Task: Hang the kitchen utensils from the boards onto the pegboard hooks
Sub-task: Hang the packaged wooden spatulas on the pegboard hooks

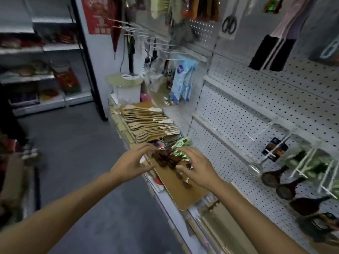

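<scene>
A brown board [180,191] lies on the shelf edge with a heap of dark brown utensils [166,158] and green-carded packs [180,149] at its far end. My left hand [132,164] hovers at the left of the heap, fingers spread and lightly bent. My right hand [197,168] reaches over the heap's right side, fingers spread above it; blur hides whether either touches it. Further back a second board carries a stack of pale wooden spatulas [148,124]. On the white pegboard [256,99] at the right, hooks [275,149] hold dark spoons [271,178] and a metal ladle [255,169].
A white bucket with a lid [126,88] stands behind the spatulas. Blue packs [181,81], scissors [229,24] and cloths hang higher up the pegboard. Grey floor [82,162] spreads to the left, with store shelves [45,76] beyond. Flat boxes [220,228] lie under the near board.
</scene>
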A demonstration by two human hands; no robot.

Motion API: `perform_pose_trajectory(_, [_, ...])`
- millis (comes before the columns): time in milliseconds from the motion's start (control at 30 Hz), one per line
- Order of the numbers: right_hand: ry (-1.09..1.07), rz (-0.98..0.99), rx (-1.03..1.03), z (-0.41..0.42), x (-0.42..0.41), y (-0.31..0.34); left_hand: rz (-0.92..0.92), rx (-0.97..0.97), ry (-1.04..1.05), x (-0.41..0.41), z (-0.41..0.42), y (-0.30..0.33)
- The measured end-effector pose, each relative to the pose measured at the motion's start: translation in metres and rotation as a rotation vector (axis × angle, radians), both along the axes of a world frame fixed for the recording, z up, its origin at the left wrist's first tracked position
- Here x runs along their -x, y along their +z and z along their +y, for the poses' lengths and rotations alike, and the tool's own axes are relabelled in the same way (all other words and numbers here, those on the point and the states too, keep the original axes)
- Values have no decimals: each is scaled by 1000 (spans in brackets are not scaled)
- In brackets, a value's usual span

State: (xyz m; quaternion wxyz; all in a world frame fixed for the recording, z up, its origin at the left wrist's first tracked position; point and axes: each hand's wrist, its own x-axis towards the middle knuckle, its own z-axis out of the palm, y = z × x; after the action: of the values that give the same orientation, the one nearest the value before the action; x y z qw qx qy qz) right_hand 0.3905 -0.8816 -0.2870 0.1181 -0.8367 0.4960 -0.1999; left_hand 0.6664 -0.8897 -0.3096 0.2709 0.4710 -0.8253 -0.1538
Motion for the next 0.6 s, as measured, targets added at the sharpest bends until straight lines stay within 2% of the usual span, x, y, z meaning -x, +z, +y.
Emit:
perform_pose_trajectory(133, [70, 20, -4, -44, -35, -5, 33, -15, 35, -25, -29, -4])
perform_pose_trajectory(600, [185, 2, -69, -253, -102, -41, -94, -42, 149, -82, -218, -21])
